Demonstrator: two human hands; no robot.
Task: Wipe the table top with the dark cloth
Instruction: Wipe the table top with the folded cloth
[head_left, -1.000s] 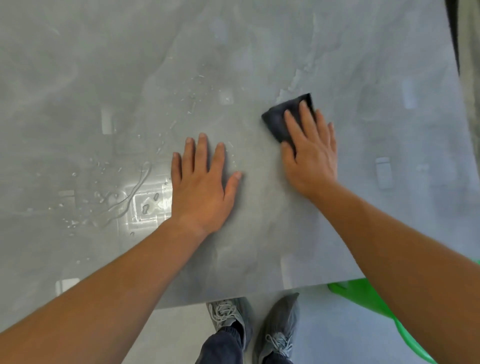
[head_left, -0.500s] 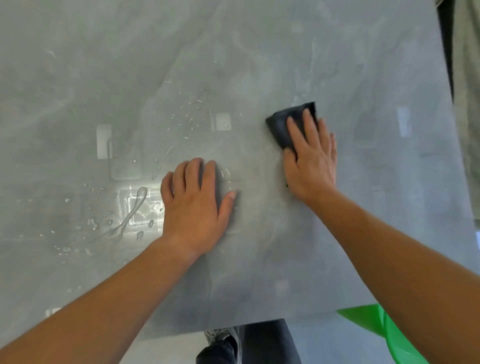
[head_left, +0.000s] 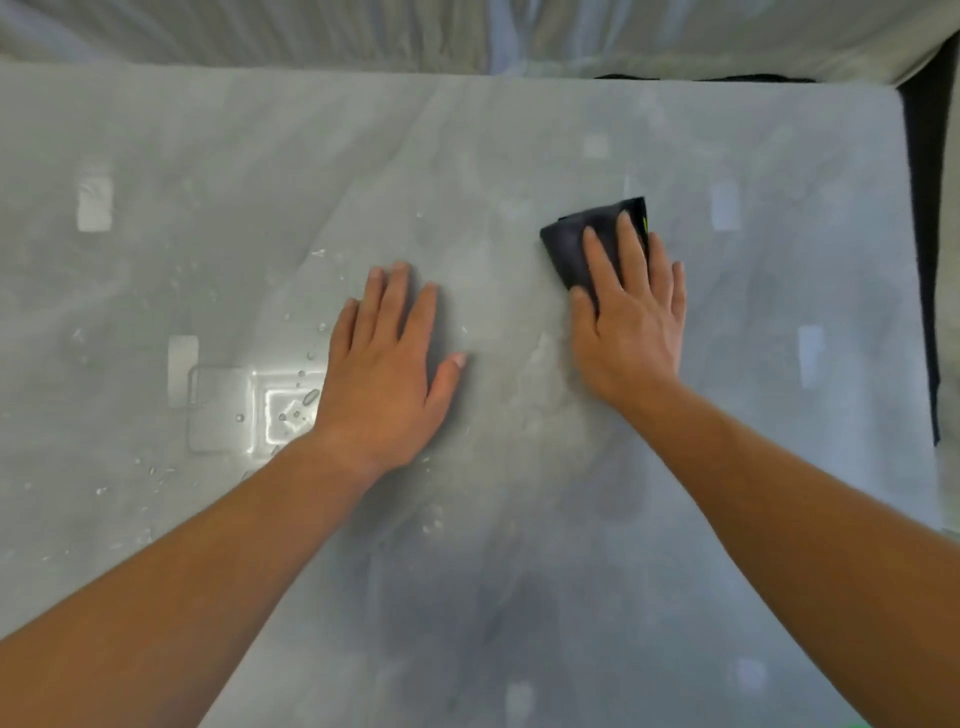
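Both flat hands slid farther up table (head_left: 779, 467); right hand (head_left: 631, 322) presses dark cloth (head_left: 576, 249), droplets (head_left: 291, 410) beside left hand (head_left: 384, 364).

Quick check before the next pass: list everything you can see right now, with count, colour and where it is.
table top: one, glossy grey marbled, fills most of the view
dark cloth: one, near black, folded, flat on the table right of centre, partly under the right hand
water droplets: many small, clear, scattered on the left half, near the left hand
pale fabric: cream, creased, along the far edge beyond the table
green object: a sliver at the bottom right edge, too little to identify
left hand: one, flat, palm down on bare table
right hand: one, fingers spread, pressing on the cloth
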